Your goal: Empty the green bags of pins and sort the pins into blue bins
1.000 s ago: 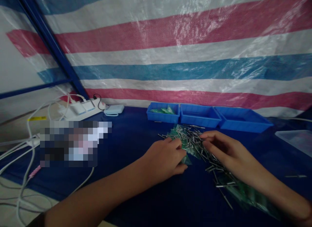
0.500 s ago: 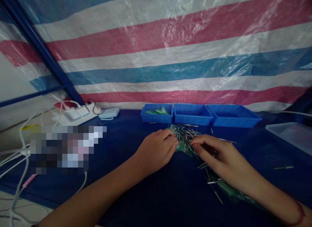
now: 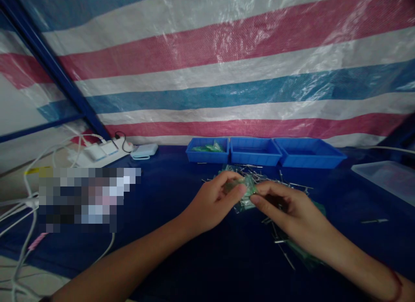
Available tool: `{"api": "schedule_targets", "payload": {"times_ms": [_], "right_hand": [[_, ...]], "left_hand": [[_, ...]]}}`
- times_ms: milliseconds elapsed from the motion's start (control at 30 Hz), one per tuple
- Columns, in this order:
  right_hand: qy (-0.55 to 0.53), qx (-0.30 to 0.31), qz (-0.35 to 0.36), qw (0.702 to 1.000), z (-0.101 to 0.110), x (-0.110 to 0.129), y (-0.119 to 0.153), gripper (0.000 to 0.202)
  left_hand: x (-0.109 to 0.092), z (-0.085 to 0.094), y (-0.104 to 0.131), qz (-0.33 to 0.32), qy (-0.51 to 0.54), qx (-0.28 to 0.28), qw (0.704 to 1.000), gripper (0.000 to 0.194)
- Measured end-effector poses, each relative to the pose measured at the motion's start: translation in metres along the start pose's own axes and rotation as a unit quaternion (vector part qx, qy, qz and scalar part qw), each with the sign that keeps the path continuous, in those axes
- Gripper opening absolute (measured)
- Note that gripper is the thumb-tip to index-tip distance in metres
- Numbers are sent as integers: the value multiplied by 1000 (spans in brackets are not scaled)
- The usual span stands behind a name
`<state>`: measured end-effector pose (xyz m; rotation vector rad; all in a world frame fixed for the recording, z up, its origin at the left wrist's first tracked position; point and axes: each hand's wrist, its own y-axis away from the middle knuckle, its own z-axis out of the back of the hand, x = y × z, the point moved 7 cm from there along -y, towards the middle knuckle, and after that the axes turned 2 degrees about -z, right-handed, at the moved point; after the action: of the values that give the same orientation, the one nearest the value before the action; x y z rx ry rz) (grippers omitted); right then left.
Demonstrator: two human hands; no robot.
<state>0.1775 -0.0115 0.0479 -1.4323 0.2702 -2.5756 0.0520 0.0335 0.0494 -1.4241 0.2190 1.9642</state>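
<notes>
Between my two hands is a small clear-green plastic bag (image 3: 248, 187) with silvery pieces in it. My left hand (image 3: 215, 200) pinches its left side between thumb and fingers. At its right edge, the thumb and fingertips of my right hand (image 3: 285, 204) are closed on the plastic. Loose metal rivets (image 3: 254, 172) lie in a pile behind the bag, and several more are scattered under and beside my right hand. Another green bag (image 3: 303, 252) lies on the blue table under my right wrist, partly hidden by it.
Three blue bins stand along the back: the left bin (image 3: 207, 157) holds green bags, beside the middle bin (image 3: 254, 152) and right bin (image 3: 311, 155). A translucent tray (image 3: 385, 181) is at right. A power strip (image 3: 103, 152) with cables and a light-blue case (image 3: 144, 151) sit left.
The green bag has come up off the table between my hands. The fingers of both hands have closed on it, and my left hand has turned so its thumb shows.
</notes>
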Motion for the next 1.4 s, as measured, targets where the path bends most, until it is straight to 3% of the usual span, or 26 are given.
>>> {"api": "schedule_targets", "payload": {"times_ms": [67,133,300,433,567,667,767,833,933,1067,1167,1233,1300,1400], "right_hand": [[-41,-6,-12,999,1,-2,-1,17],[-64,-8,-21,998,1,-3,-1,16],[-87,10,-13,996,-6,-1,1,15],[-41,-26,9,999,-2,4,4,14],[72,-97,138,983,14,27,12,5],[183,-133,268,936,20,45,25,18],[264,-134,337,894,18,52,33,31],[282,-124,349,885,15,52,33,35],[259,-122,311,906,14,50,27,31],[131,-144,171,966,18,34,16,23],[-13,-76,61,995,7,20,11,24],[-120,-21,17,992,-3,16,10,27],[-193,1,-17,981,-8,14,9,30],[-209,-15,-45,977,-2,11,2,24]], "left_hand": [[6,-8,0,30,120,23,992,28],[7,-14,0,34,182,43,982,23],[4,-9,0,18,172,14,985,12],[0,-8,1,6,156,15,988,15],[4,-11,0,34,192,27,980,40],[13,-17,1,108,281,29,953,56],[10,-26,5,135,324,60,935,52],[6,-26,6,124,298,58,945,39],[3,-17,5,92,243,21,965,26],[2,0,1,29,183,-36,982,19],[-7,13,3,-38,38,-81,995,13],[-24,14,7,-142,-85,-81,983,10],[-42,8,15,-255,-187,-66,946,14],[-53,5,24,-315,-275,-86,905,19]]}}
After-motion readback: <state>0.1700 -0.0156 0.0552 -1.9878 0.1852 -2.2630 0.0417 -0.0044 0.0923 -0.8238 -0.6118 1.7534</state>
